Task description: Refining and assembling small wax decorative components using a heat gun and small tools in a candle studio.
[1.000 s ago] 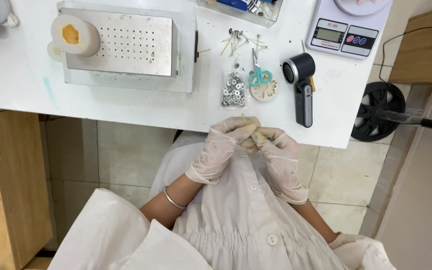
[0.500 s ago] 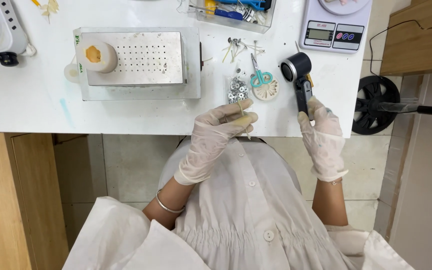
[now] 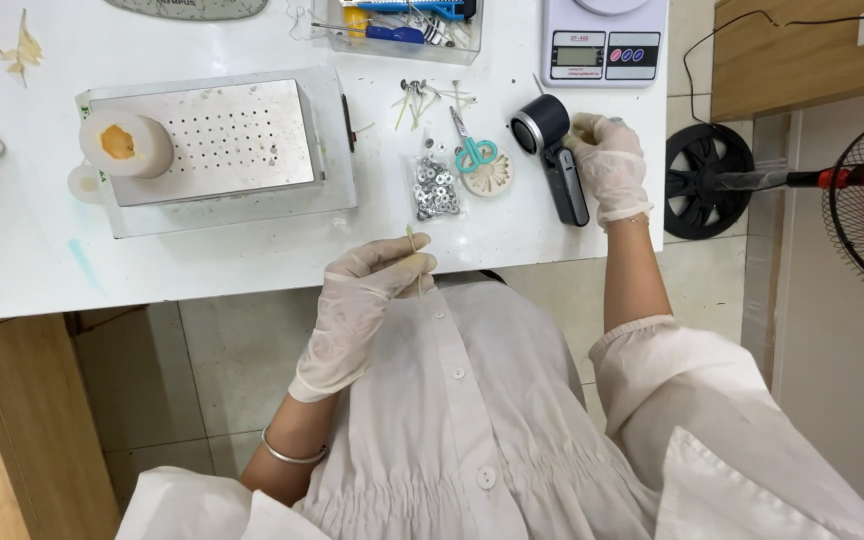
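The thin wick stick (image 3: 411,240) stands upright at the bench (image 3: 252,260) edge, pinched in your left hand (image 3: 372,290), whose grip is closed on it. Your right hand (image 3: 610,165) rests against the black heat tool (image 3: 552,150), fingers curled beside it; whether it grasps is unclear. Judged step: fetching the tool; a firm hold on its handle comes next.

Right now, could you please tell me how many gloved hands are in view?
2: the left hand pinches a thin stick at the table edge; the right hand rests beside the black tool.
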